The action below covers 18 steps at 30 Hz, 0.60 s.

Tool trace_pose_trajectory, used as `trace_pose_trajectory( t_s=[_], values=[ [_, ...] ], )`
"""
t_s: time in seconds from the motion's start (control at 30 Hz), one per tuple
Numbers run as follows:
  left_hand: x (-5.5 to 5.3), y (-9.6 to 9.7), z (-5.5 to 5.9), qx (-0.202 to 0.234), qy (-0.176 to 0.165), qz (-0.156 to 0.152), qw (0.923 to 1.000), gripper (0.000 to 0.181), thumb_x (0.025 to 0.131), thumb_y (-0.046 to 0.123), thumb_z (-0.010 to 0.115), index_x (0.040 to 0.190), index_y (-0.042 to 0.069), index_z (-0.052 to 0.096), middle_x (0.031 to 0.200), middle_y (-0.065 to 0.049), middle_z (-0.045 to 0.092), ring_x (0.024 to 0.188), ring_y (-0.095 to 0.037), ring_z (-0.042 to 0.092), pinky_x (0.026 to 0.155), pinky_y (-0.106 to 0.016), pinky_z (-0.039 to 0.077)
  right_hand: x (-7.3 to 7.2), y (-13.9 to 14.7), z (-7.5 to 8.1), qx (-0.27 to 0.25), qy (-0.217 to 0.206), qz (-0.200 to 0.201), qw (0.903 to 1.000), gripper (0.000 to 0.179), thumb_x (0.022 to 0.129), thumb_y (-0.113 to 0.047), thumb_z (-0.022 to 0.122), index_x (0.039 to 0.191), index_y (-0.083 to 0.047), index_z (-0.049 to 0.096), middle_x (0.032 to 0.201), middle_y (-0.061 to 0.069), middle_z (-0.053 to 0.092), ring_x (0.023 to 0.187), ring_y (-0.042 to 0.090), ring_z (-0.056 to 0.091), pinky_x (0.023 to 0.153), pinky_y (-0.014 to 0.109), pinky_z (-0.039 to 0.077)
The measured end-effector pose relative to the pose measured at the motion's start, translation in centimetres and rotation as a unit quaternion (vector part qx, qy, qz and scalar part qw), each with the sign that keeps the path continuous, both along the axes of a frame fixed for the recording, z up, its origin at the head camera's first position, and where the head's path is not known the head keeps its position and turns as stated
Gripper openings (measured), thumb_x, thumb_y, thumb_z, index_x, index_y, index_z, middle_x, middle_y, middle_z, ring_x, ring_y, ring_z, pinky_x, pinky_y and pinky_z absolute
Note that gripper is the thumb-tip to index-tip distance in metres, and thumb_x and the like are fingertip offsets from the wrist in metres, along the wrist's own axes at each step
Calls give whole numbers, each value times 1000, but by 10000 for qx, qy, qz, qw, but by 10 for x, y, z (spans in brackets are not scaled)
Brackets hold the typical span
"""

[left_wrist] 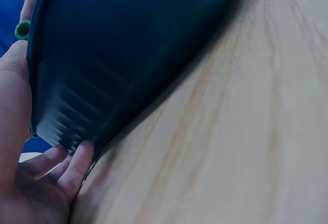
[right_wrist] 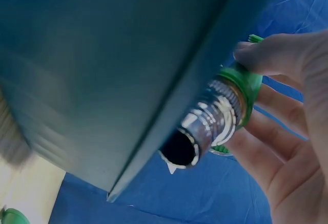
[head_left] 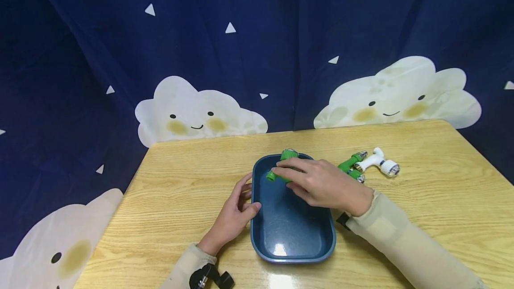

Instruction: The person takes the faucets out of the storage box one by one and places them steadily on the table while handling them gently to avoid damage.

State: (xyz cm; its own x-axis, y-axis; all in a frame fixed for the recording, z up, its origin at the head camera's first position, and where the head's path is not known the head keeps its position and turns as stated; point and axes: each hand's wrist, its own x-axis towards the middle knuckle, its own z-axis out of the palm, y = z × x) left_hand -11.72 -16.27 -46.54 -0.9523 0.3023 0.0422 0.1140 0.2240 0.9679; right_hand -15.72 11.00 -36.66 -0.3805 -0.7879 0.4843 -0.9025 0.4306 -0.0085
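Observation:
My right hand [head_left: 317, 182] grips a green angle valve [head_left: 289, 155] over the far part of a blue plastic basin [head_left: 287, 217]. In the right wrist view, the valve's threaded metal end [right_wrist: 205, 126] points down and left beside the basin's rim; thumb and fingers close around its green body. At the basin's left side, my left hand [head_left: 233, 217] holds the wall, thumb at the rim and fingers along the outside. The left wrist view shows those fingertips [left_wrist: 79, 167] against the lower outer wall. The basin's visible floor has nothing on it.
To the right of the basin lie another green valve [head_left: 350, 162], partly behind my right hand, and a white valve [head_left: 375, 159] touching or close to it. The wooden table [head_left: 192, 168] ends at a dark blue curtain [head_left: 273, 35] printed with clouds.

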Motion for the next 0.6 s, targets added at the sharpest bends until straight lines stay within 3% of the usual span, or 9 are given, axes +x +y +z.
trace_pose_trajectory(
  t_s=[0.6],
  values=[
    [0,0,1,-26,-59,22,10000,74,100,14,63,161,36,28,153,-11,50,135,-31,58,97,-20,54,-1,5,4,-83,94,-61,9999,50,88,-12,79,136,-12,66,132,8,70,107,18,75,80,32,64]
  ],
)
